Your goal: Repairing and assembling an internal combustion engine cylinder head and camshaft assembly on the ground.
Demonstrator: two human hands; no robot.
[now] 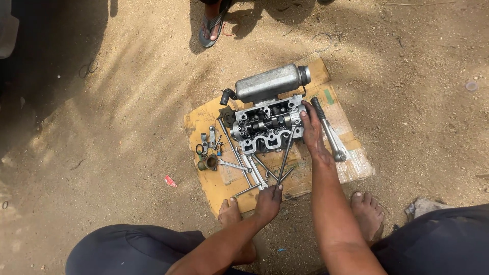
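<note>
Cylinder head (266,127): centre of cardboard sheet (305,175). Right hand (311,130) grips its 3 o'clock edge. Left hand (268,199), at 6 o'clock, closed around long steel bar (285,158) angled into head. Ratchet wrench (328,131) lies at 3 o'clock.

Bare sand all round, loose rods (254,173) crowding the cardboard's (305,178) front (ratchet (330,133) at right)

A grey metal cylinder head (267,127), valve gear exposed, lies flat on cardboard at frame centre. A long thin steel rod (285,157) leans from its lower right edge down toward the bottom centre.
</note>
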